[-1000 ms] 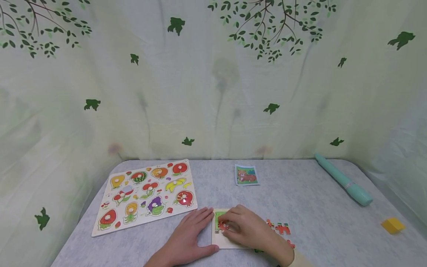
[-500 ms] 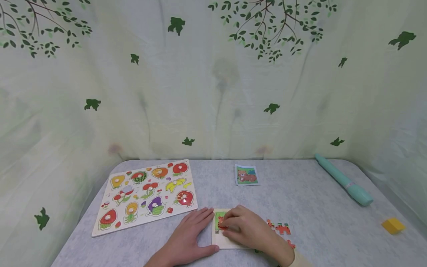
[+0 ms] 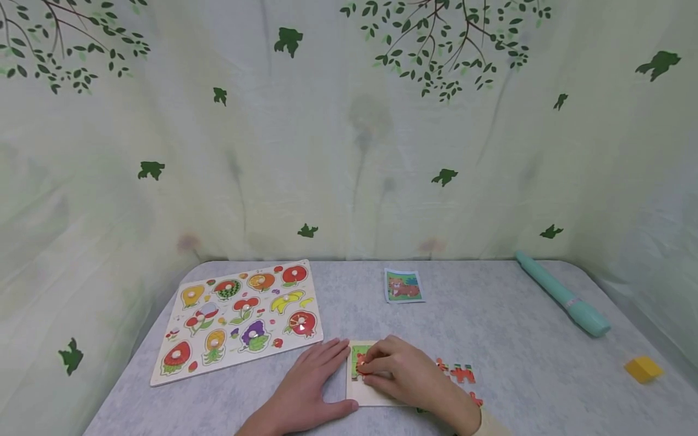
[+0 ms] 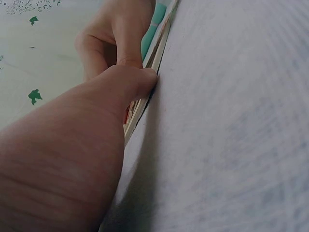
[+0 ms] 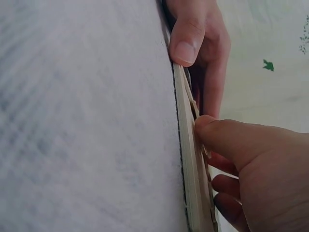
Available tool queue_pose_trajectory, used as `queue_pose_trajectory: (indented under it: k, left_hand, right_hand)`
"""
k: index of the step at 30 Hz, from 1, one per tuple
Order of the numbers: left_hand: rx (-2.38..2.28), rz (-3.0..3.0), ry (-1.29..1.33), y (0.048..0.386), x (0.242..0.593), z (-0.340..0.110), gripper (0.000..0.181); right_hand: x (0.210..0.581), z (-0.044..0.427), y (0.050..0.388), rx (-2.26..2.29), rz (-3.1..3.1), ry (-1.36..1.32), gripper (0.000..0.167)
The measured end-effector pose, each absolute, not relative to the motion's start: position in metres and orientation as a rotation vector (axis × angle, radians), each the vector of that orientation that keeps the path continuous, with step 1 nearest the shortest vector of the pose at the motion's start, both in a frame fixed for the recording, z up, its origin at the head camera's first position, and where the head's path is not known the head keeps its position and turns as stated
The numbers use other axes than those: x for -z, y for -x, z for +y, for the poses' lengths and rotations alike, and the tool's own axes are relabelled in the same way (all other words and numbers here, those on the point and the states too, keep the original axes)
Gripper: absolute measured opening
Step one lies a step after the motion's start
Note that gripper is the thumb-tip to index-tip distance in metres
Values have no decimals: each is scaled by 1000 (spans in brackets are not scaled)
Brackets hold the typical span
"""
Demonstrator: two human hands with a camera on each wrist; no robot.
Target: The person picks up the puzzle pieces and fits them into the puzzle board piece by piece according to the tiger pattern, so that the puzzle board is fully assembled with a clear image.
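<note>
In the head view, a small wooden jigsaw board [image 3: 376, 396] lies at the front of the table. Its upper left corner bears green-edged picture pieces. My right hand [image 3: 411, 375] is over the board with curled fingers, thumb and fingertips pinching a red-orange jigsaw piece [image 3: 361, 363] beside the green part. Fingers partly cover that piece. Flat along the board's left edge, my left hand [image 3: 308, 384] touches it with fingertips and thumb. The right wrist view shows the left thumb [image 5: 185, 46] against the board's edge [image 5: 186, 140].
Several loose red jigsaw pieces [image 3: 463, 373] lie to the right of the board, partly behind the right wrist. A fruit peg puzzle [image 3: 240, 315] occupies the left. Further back is a fox-like picture card [image 3: 403, 286]. A teal tube-shaped stick [image 3: 561, 293] and yellow block [image 3: 643, 369] are at right.
The red-orange piece has turned and shifted slightly up and left under my right fingertips. My left hand has stayed in place.
</note>
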State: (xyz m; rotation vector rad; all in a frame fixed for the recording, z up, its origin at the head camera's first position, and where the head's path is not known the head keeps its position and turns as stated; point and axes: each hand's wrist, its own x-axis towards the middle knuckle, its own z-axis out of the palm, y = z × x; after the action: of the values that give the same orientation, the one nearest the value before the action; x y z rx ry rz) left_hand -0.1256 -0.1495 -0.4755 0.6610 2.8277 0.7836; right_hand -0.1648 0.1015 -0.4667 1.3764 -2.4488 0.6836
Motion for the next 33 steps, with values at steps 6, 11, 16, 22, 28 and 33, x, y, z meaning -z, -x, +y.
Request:
queue_pose_trajectory:
  k: [6, 11, 16, 22, 28, 33]
  left_hand:
    - [-774, 2840, -664, 125, 476, -150, 95]
    - [-779, 2843, -669, 125, 476, -150, 94]
    - [-784, 2846, -674, 125, 476, -150, 94]
    - [-794, 2842, -671, 125, 476, -150, 94]
    - [-790, 2840, -666, 125, 475, -150, 94]
    - [-785, 2836, -659, 125, 476, -149, 95]
  right_hand:
    - [465, 100, 163, -675, -2477, -1357, 10]
    - [465, 100, 163, -667, -2500, -1351, 10]
    - [465, 100, 163, -638, -2535, -1346, 11]
    - [465, 100, 163, -624, -2546, -1348, 11]
    - [466, 101, 163, -653, -2540, -1338, 12]
    - [466, 102, 163, -676, -2584, -1322, 20]
